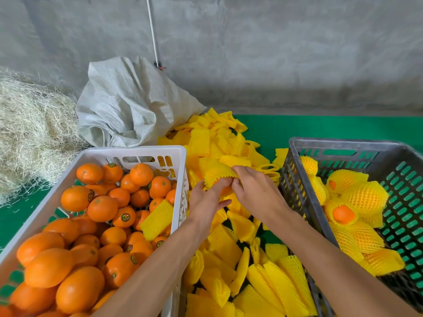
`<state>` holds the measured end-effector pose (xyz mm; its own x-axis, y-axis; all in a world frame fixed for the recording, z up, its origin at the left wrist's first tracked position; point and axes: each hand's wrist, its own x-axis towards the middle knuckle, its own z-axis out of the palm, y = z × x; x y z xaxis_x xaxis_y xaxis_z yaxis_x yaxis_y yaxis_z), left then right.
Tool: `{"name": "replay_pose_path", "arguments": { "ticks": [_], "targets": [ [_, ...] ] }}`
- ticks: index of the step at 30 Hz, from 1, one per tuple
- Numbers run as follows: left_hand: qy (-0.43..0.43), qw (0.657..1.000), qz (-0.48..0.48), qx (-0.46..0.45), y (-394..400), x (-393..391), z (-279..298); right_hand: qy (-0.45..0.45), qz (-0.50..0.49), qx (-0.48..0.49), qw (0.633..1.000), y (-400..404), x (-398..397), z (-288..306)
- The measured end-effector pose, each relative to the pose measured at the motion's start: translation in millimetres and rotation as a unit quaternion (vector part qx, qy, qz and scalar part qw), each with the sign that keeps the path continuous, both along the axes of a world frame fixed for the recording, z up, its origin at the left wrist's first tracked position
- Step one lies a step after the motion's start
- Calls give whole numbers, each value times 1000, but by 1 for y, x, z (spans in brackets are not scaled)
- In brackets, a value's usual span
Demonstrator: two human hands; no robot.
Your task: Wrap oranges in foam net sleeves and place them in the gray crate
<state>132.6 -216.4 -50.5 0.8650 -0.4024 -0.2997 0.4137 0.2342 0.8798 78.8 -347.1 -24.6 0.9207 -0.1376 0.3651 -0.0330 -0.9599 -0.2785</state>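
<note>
Both hands meet above the pile of loose yellow sleeves point(231, 255) between the two crates. The left hand point(207, 201) holds an orange point(225, 190) from below, fingers curled around it. The right hand point(254, 188) pinches the edge of a foam net sleeve point(217, 171) drawn partly over that orange. The white crate point(128, 152) on the left holds bare oranges point(75, 266). The gray crate point(343, 145) on the right holds several wrapped oranges point(364, 197). A sack point(130, 101) lies behind.
</note>
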Motion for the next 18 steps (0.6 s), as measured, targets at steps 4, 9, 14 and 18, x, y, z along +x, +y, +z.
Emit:
{"name": "replay_pose_path", "arguments": {
  "ticks": [4,9,14,18],
  "targets": [
    [67,997,34,-7,3,2,-1,-25,16,-1,1000,5,0,4],
    [44,998,43,21,4,1,-1,-104,4,4,995,15,-6,12],
    [18,998,50,-17,1,2,-3,-23,-48,88,995,11,-6,8],
    [-205,975,30,86,0,-6,-5,56,-73,199,976,10,-5,1]
  ]
}}
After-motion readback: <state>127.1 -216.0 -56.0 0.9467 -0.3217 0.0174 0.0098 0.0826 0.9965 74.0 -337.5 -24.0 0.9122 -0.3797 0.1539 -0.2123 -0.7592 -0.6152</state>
